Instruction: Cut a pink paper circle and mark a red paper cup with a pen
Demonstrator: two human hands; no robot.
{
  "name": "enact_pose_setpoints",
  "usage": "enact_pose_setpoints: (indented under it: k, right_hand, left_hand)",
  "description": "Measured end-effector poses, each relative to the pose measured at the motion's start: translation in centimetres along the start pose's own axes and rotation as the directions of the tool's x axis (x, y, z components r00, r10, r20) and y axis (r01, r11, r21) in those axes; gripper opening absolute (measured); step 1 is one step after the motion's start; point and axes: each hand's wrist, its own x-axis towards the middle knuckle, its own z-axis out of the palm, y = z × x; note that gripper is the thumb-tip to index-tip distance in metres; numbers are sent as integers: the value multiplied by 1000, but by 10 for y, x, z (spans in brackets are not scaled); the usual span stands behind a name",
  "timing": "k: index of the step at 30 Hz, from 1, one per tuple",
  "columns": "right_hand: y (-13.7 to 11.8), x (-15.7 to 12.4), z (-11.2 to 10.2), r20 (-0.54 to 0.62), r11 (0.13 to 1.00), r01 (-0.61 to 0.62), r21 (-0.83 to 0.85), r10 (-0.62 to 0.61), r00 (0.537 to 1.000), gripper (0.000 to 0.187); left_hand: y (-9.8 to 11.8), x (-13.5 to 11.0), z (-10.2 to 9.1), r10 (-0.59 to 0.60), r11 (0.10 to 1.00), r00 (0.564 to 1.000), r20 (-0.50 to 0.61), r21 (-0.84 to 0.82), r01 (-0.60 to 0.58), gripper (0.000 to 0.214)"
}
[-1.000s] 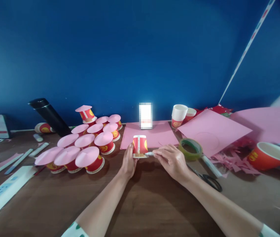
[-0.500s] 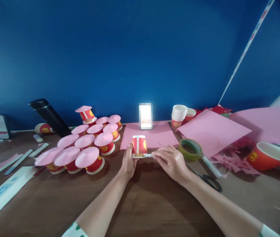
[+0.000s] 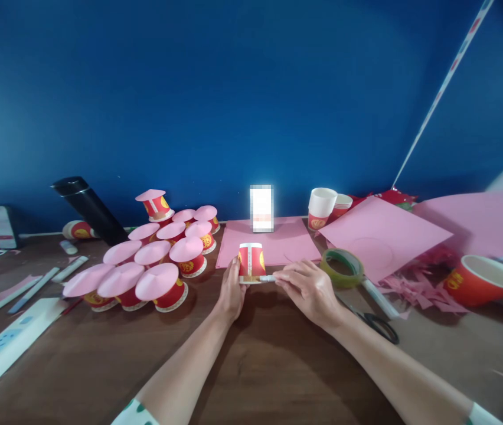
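Note:
My left hand (image 3: 232, 289) is closed around the left side of a red paper cup (image 3: 246, 260) with a white strip and yellow print, its wider rim downward. My right hand (image 3: 311, 290) pinches a slim white pen-like thing (image 3: 269, 278); its tip meets or lies very near the cup's lower right edge, and its exact kind is unclear. Left of my hands stand several upturned red cups topped with pink paper discs (image 3: 157, 282). Behind the held cup lies a stack of pink paper (image 3: 287, 239).
Right of my hands are a tape roll (image 3: 342, 268), black-handled scissors (image 3: 379, 328), pink paper scraps (image 3: 428, 289) and a red cup (image 3: 486, 280). Stacked cups (image 3: 322, 203) and a blurred-out bright screen (image 3: 261, 208) stand behind. A black flask (image 3: 92, 206) leans at left, near a power strip (image 3: 16, 342).
The cup has shifted or turned very slightly to the right in my left hand. My right hand and the pen-like thing stay almost in the same place.

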Motion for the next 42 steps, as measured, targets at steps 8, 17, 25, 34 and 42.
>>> enact_pose_setpoints:
  k: [8, 17, 25, 34, 42]
  right_hand:
    - [1, 0, 0, 5, 999, 51, 13, -51, 999, 14]
    - [0, 0, 1, -24, 1000, -18, -4, 17, 1000, 14]
    - [0, -1, 1, -3, 999, -36, 18, 37, 999, 15]
    - [-1, -1, 1, 14, 1000, 15, 15, -15, 1000, 15]
    - [-2, -1, 1, 25, 999, 49, -16, -48, 999, 16]
  left_hand:
    - [0, -1, 0, 3, 1000, 1000, 1, 23, -3, 30]
    - [1, -1, 1, -17, 1000, 1000, -20, 24, 18, 33]
    - [0, -1, 1, -5, 1000, 1000, -14, 29, 6, 29]
    - [-2, 0, 0, 41, 997, 999, 24, 61, -42, 29]
    - [-3, 0, -2, 59, 980, 998, 0, 193, -58, 32]
